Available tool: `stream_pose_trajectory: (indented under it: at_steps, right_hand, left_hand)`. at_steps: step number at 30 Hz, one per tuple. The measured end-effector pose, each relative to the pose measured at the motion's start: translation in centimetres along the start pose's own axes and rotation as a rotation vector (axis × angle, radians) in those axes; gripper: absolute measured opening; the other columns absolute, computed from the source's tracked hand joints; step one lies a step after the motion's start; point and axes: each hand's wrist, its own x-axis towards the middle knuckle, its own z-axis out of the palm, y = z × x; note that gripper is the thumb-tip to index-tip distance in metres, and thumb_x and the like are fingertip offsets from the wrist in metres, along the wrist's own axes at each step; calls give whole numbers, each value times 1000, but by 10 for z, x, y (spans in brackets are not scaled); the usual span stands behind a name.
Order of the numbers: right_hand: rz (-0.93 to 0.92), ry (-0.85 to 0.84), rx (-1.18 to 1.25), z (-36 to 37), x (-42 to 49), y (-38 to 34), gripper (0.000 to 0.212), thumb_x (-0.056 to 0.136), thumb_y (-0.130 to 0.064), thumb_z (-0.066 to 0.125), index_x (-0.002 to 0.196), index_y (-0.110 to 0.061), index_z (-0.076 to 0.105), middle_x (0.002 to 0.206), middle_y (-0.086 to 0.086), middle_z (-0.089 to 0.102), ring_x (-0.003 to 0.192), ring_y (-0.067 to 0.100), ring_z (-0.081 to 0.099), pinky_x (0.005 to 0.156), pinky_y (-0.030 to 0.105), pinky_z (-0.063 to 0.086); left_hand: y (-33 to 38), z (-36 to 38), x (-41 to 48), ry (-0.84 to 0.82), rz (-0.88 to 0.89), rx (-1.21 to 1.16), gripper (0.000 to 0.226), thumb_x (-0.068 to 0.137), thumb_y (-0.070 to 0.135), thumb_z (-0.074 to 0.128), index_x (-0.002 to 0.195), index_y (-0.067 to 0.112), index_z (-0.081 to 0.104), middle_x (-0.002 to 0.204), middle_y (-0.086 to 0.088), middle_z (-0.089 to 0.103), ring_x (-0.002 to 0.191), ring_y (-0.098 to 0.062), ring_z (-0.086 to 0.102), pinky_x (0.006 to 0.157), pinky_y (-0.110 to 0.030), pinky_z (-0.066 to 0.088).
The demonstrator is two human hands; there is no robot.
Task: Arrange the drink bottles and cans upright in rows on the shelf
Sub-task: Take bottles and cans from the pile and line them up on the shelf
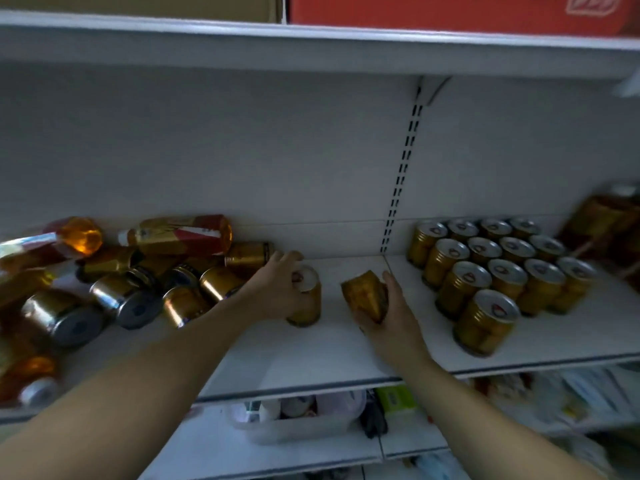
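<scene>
A white metal shelf [339, 355] runs the full width of the view, backed by a pale panel with a slotted upright [401, 174] right of centre. Above it sits an upper shelf [311, 46] carrying a cardboard box [138, 5] and a red carton [450, 10]. On the left part of the shelf lies a jumbled heap of gold cans [138, 292], most on their sides with their ends facing forward. Two amber drink bottles lie across the back of it: a red-labelled bottle [180, 235] and a second bottle [69, 237] further left. On the right part stands a block of upright gold cans [502, 268] in neat diagonal rows, silver pull-tab tops up, packed just beside one another. Blurred amber bottles [602, 216] stand behind them at the far right edge. Below, a lower shelf holds a clear plastic tub [294, 427] of small items too blurred to name.

Between heap and rows both bare forearms reach in. The left hand [280, 289] curls its fingers over the top and side of an upright can [306, 299] that stands on the shelf just beside the heap. The right hand [394, 317] wraps round a tilted can [365, 294] from below and from the right, near the upright can but apart from it; whether it touches the shelf cannot be told
</scene>
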Motion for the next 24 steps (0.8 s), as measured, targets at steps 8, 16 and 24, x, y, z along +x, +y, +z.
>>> stream_pose_trajectory:
  at_steps: [8, 16, 24]
  right_hand:
    - [62, 64, -63, -9, -27, 9, 104, 68, -29, 85, 150, -27, 21, 146, 1, 35, 134, 19, 38, 103, 24, 32]
    - [-56, 276, 86, -61, -55, 8, 86, 67, -21, 86, 130, -40, 30, 131, -8, 35, 120, 11, 39, 98, 29, 37]
    - [-112, 476, 173, -203, -53, 59, 95, 53, -55, 76, 135, -34, 36, 135, 5, 45, 120, 24, 51, 101, 46, 47]
  left_hand:
    - [-6, 42, -25, 0, -70, -556, 103, 64, 11, 85, 146, 20, 24, 129, 4, 45, 122, -17, 49, 99, -31, 43]
    - [48, 54, -51, 138, -67, -681, 76, 65, 11, 84, 128, 21, 43, 107, 7, 61, 102, -14, 61, 79, -23, 49]
    - [202, 92, -55, 140, 139, -693, 67, 59, 16, 83, 108, 37, 44, 101, 17, 58, 86, 14, 57, 75, -10, 47]
